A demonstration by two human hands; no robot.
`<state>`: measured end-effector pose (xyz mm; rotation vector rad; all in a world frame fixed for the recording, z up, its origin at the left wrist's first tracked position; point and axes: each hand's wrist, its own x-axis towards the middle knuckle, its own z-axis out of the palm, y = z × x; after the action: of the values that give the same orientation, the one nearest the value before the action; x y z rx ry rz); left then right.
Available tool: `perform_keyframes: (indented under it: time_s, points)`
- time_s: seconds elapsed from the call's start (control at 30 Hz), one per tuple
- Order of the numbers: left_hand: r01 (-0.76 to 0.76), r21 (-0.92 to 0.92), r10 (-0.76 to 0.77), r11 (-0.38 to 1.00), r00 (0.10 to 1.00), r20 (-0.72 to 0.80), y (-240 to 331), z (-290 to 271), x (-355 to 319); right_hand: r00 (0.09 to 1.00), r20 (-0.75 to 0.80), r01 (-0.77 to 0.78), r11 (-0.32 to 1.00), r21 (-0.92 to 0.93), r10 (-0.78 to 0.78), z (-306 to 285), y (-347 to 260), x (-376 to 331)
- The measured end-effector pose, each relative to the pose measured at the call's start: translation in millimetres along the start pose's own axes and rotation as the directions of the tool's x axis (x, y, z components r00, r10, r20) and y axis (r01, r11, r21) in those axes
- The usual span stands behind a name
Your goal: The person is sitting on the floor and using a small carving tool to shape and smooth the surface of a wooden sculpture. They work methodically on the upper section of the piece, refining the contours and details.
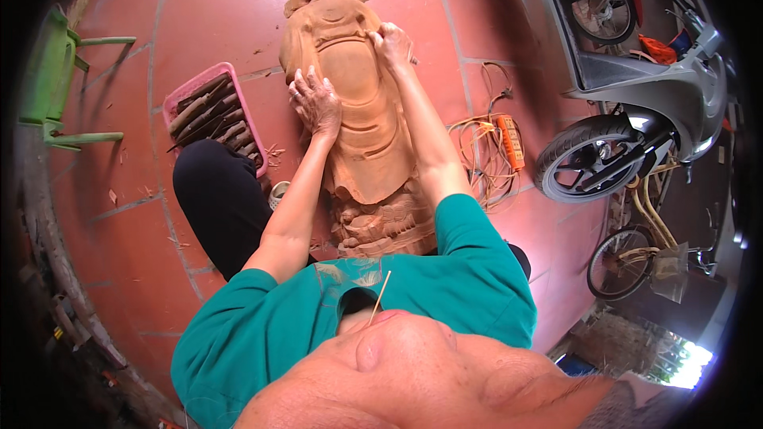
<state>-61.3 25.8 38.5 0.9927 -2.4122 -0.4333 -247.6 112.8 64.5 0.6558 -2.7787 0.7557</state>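
Note:
A large carved wooden statue (pixel 347 75) lies on its back on the floor before me, its robe cut in curved folds and its base (pixel 381 226) rough with small carving. My left hand (pixel 316 105) rests flat on the statue's left side, fingers spread. On the other side of its upper body, my right hand (pixel 393 45) is closed against the wood. A small end of something pokes out past that fist, but the fingers cover the rest. To the left, a pink plastic basket (pixel 253 131) holds several carving tools (pixel 208 115) with wooden handles.
An orange power strip (pixel 510 143) and its coiled cable (pixel 477 160) lie right of the statue. Farther right stand a grey motor scooter (pixel 628 79) and a bicycle (pixel 620 262). A green plastic chair (pixel 49 71) is at the far left. Wood chips (pixel 276 155) litter the red tiles.

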Motion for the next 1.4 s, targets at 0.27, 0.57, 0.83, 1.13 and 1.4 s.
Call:
perform_keyframes:
  time_s: [0.27,0.57,0.83,1.13,1.4]
  points:
    - [-0.014,-0.011,0.014,1.000,1.000,0.005,7.9,-0.4,5.5,0.997,0.067,0.033,0.998,-0.048,-0.030,-33.9,-3.0,-28.1]
    - [-0.005,-0.006,0.005,1.000,1.000,0.001,5.4,-0.4,4.0,0.997,0.065,0.053,0.990,-0.128,-0.045,-20.7,-9.9,-2.1]
    - [-0.011,-0.025,0.011,1.000,1.000,0.003,7.8,1.4,2.4,0.976,0.028,0.213,0.928,-0.305,-0.214,6.2,-3.7,20.0]
    - [-0.011,-0.016,0.011,1.000,1.000,-0.004,9.2,-0.4,4.8,0.994,-0.102,0.026,0.982,-0.188,-0.046,27.2,-17.3,27.4]
    - [-0.010,-0.015,0.010,1.000,1.000,-0.001,8.5,-2.5,3.3,0.979,0.170,0.147,0.967,-0.208,-0.112,-7.0,-9.7,17.0]
